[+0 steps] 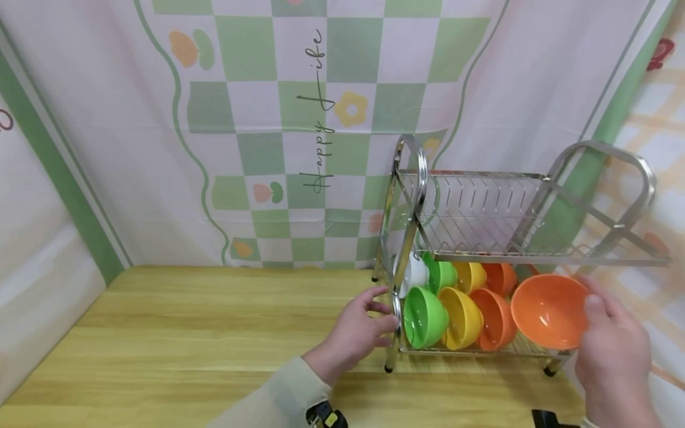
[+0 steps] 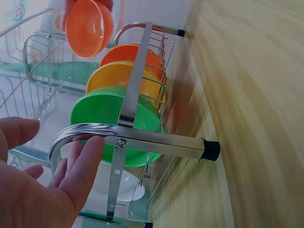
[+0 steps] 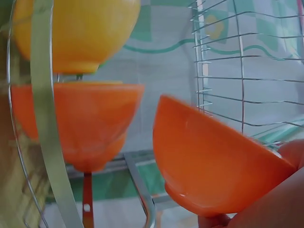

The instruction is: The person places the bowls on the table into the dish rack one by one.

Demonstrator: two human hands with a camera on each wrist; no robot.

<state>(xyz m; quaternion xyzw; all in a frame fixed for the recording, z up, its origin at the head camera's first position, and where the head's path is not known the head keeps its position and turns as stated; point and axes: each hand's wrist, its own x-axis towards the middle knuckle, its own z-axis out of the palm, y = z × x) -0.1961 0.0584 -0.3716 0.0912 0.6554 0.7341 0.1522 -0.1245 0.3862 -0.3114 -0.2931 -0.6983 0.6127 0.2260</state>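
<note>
My right hand point(image 1: 615, 339) grips an orange bowl point(image 1: 551, 312) by its right side, thumb at the rim, in front of the right end of a two-tier metal dish rack point(image 1: 535, 260). My left hand point(image 1: 355, 327) touches the rack's left side post with its fingertips, its fingers loosely bent. On the lower tier a green bowl point(image 1: 425, 318), a yellow bowl point(image 1: 461, 318) and another orange bowl point(image 1: 493, 320) stand tilted in a front row. Behind them are a white bowl point(image 1: 414, 276) and further green, yellow and orange bowls, partly hidden. The right wrist view shows the held bowl point(image 3: 213, 161) beside the racked orange one.
The rack's upper tier point(image 1: 481, 220) has wire slots and arched end frames. It stands on the right of a wooden table point(image 1: 187, 339). Behind hangs a checked green and white curtain point(image 1: 299, 148); more patterned cloth point(image 1: 658, 261) hangs at the right.
</note>
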